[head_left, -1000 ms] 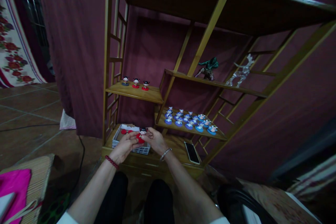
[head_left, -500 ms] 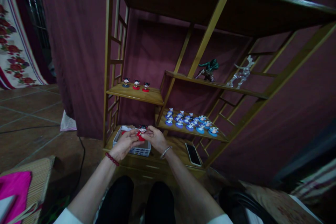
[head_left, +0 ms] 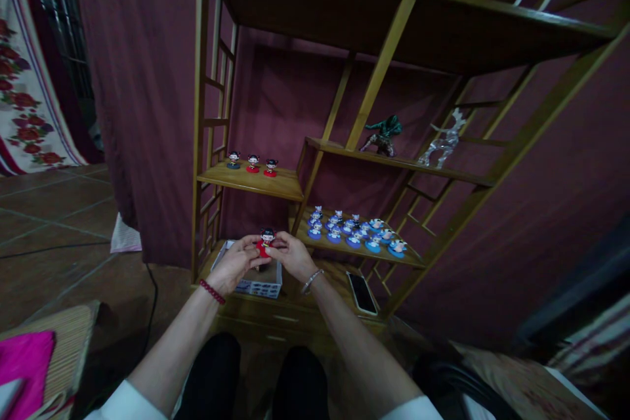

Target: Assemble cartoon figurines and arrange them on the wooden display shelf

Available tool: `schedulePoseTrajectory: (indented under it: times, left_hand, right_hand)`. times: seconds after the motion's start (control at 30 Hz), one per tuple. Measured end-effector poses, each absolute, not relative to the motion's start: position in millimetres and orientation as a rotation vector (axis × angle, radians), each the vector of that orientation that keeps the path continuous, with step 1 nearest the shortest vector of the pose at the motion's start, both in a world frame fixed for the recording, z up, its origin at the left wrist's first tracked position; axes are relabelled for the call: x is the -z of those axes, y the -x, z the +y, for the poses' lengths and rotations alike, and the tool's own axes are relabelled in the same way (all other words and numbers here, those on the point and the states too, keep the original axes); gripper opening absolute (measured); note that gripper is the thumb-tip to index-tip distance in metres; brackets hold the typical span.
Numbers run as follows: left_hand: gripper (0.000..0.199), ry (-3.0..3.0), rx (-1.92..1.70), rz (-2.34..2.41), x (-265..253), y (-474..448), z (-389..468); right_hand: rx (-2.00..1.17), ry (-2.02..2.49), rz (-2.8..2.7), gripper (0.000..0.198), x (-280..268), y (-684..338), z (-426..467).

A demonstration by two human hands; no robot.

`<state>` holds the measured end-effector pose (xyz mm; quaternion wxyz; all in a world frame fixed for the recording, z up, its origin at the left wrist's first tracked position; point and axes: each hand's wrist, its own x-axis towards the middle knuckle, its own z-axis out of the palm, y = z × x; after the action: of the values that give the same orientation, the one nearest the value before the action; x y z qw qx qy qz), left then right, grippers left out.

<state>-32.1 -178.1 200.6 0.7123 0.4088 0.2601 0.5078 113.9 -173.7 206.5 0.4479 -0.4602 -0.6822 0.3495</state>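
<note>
Right in the middle, the left hand [head_left: 236, 266] and the right hand [head_left: 294, 256] share 1 little doll [head_left: 267, 242], pinched between the fingers from both sides! It is head up, dark hair on top, red base below, front toward the wearer, held in the air just above the open box [head_left: 258, 289]. That box rests on the low board [head_left: 335, 287] of the wooden rack [head_left: 378, 72], partly covered by the hands, and what lies inside is hard to make out. Look at the wrists: a red bead bracelet [head_left: 212, 291] on the left, a silver bracelet [head_left: 312, 281] on the right! Up on the left shelf [head_left: 251, 184], 3 similar dolls [head_left: 252, 163] stand in a row, 1 with a dark base, 2 with red. Over to the right, a crowd of purple and blue figures [head_left: 354, 237] packs another shelf [head_left: 413, 260], and above them a dark green statue [head_left: 387, 133] crouches near a clear deer [head_left: 443, 141]. Back on the low board, well apart from the box, lies a phone [head_left: 362, 293], dark screen up! Far left, a pink cloth [head_left: 29, 354] lies on a woven mat [head_left: 83, 335]
</note>
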Motion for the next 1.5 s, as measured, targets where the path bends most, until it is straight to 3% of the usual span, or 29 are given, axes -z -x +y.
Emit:
schedulePoseTrajectory:
  times: [0.57, 1.5]
  left_hand:
    - [0.026, -0.905, -1.170, 0.646, -232.5, 30.3, -173.2]
    - [0.018, -1.026, -1.288, 0.704, -264.5, 34.2, -154.7]
  right_hand:
    - [-0.896, 1.055, -1.692, 0.037, -223.9, -113.8, -167.3]
    - [-0.703, 1.080, -1.682, 0.030, -260.1, -107.8, -148.8]
